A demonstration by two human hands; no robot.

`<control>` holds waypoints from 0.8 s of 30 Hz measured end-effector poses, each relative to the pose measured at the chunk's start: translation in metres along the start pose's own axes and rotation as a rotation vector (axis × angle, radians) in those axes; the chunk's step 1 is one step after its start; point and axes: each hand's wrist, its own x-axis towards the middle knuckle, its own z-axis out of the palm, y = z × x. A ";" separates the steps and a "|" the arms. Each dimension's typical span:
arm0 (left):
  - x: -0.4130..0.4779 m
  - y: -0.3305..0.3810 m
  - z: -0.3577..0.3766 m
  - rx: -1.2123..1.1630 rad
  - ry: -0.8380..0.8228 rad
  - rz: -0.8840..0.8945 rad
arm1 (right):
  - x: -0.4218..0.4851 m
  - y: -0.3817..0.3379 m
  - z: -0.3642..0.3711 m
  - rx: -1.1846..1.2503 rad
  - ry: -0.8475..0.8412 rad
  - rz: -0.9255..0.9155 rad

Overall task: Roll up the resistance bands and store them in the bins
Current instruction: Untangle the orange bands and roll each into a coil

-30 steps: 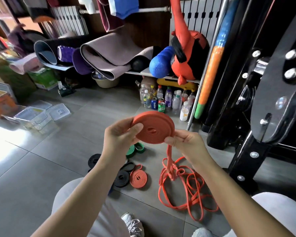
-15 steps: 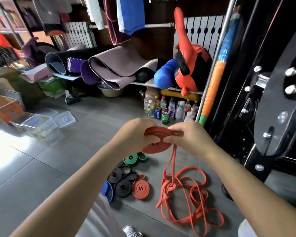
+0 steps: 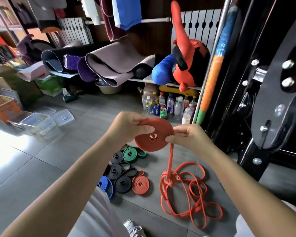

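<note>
Left hand (image 3: 126, 128): clamped on the left and upper edge of the orange coil (image 3: 154, 136), thumb laid across its face.
Right hand (image 3: 186, 135): pinching the coil's right edge, where the loose strap (image 3: 170, 158) leaves it.
Orange coil: held in the air above the floor, between both hands — flat face tilted toward the camera.
Loose strap: hangs straight down to a tangled orange heap (image 3: 190, 190) on the grey floor tiles (image 3: 41, 177).
Rolled bands: green (image 3: 131, 153), black (image 3: 123, 183), blue (image 3: 106, 185) and a small orange roll (image 3: 140, 184) lie together on the floor, left of the heap.
Bins: clear plastic bins (image 3: 39, 122) sit on the floor far left — well apart from the bands.
</note>
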 end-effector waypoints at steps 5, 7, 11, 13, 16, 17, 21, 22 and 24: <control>-0.007 -0.019 0.009 -0.450 -0.027 -0.149 | -0.006 0.014 0.005 0.245 0.068 0.042; -0.006 -0.021 0.012 -0.258 -0.041 -0.121 | -0.005 0.013 0.003 0.156 0.052 0.019; -0.004 -0.009 0.015 0.666 -0.102 0.177 | -0.001 0.010 -0.002 -0.392 -0.034 -0.024; -0.006 0.000 0.026 0.864 -0.176 0.269 | 0.002 0.007 0.002 -0.559 -0.072 -0.037; -0.002 -0.002 0.043 1.099 -0.271 0.292 | 0.003 0.008 0.007 -0.503 -0.041 -0.039; -0.001 -0.003 0.044 1.111 -0.258 0.273 | 0.002 0.010 0.008 -0.452 -0.017 -0.026; -0.002 -0.012 0.039 0.931 -0.223 0.253 | -0.004 0.028 0.009 -0.282 -0.009 0.033; -0.004 -0.013 0.038 0.868 -0.200 0.259 | -0.006 0.036 0.008 -0.260 -0.031 0.040; -0.005 -0.013 0.031 0.727 -0.123 0.281 | -0.011 0.055 0.006 -0.254 -0.044 0.098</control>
